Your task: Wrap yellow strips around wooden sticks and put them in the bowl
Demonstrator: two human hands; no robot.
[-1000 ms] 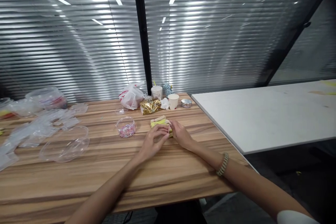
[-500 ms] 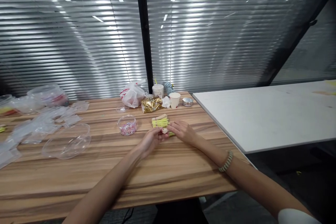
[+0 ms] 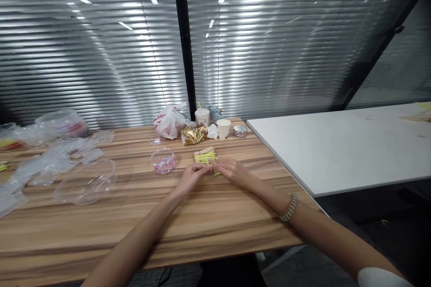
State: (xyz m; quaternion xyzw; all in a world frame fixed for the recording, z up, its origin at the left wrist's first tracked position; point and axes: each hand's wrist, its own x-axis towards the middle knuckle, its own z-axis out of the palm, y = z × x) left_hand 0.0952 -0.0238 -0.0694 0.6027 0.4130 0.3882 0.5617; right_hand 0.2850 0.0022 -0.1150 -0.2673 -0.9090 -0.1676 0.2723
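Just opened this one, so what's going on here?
A person works bare-handed at a wooden table. The left hand and right hand meet at the near side of some yellow bundles; whatever is between the fingers is too hidden to name. A clear tub of small pinkish pieces stands to the left, and a gold packet lies behind.

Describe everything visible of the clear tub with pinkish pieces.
The clear tub is round, low and see-through, apparently plastic, with no lid on. It stands upright on the wood-grained table, beyond and left of the left hand, which doesn't touch it. Pinkish, mixed-colour pieces, too small to identify, lie inside.
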